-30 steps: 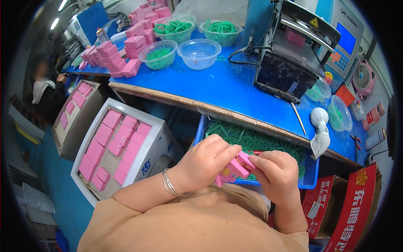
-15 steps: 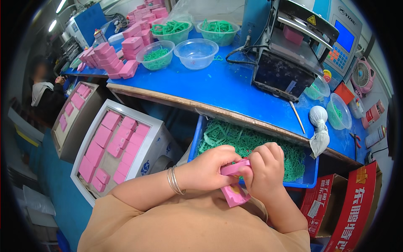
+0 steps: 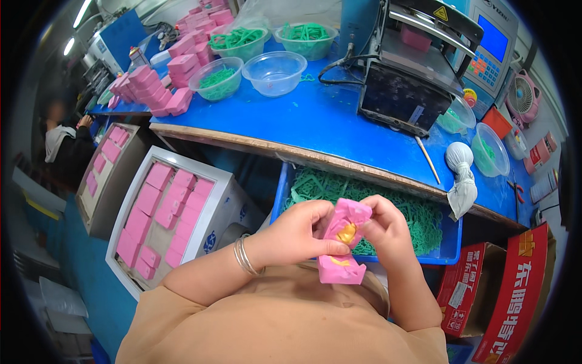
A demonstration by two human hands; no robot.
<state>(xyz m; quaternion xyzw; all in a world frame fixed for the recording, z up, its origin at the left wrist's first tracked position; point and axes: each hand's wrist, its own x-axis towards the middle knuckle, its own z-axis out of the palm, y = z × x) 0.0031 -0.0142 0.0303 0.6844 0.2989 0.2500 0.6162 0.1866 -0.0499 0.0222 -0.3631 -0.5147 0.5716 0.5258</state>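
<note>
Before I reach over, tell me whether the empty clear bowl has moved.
No: judged against the black press, the empty clear bowl stands where it stood.

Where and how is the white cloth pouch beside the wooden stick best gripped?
Probably pinch the white cloth pouch at its gathered neck, from above on the near side: it narrows there between round head and loose tail, which overhangs the blue table. The right hand, nearer, is on the pink block.

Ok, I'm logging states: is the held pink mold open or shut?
Open: the pink mold bares its hollowed inner faces, with yellow material showing inside.
</note>
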